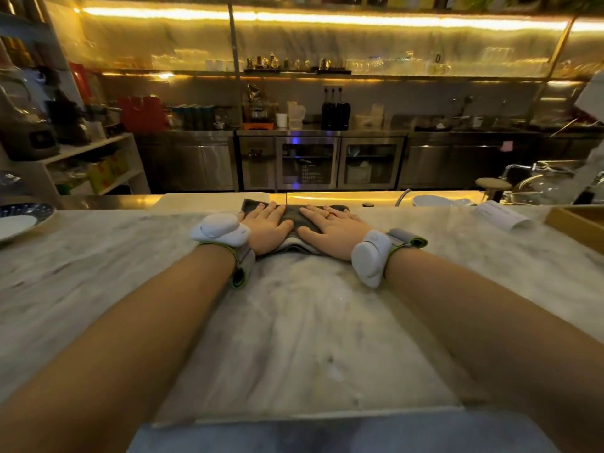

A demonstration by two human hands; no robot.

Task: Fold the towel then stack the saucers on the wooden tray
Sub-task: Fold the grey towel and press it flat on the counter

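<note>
A dark grey towel (295, 217) lies folded in a flat band across the far side of the marble counter. My left hand (266, 228) rests palm down on its left half, fingers spread. My right hand (330, 230) lies flat on its right half, a ring on one finger. Both press on the cloth without gripping it. A blue-rimmed white saucer (23, 222) sits at the counter's far left edge. A corner of the wooden tray (575, 223) shows at the far right. White saucers (438, 201) lie beyond the counter to the right.
The marble counter (294, 322) stretches wide between my forearms. A rolled white paper (501, 215) lies next to the tray. Glass jugs (545, 188) and a tap stand at the back right. Behind the counter run steel cabinets and lit shelves.
</note>
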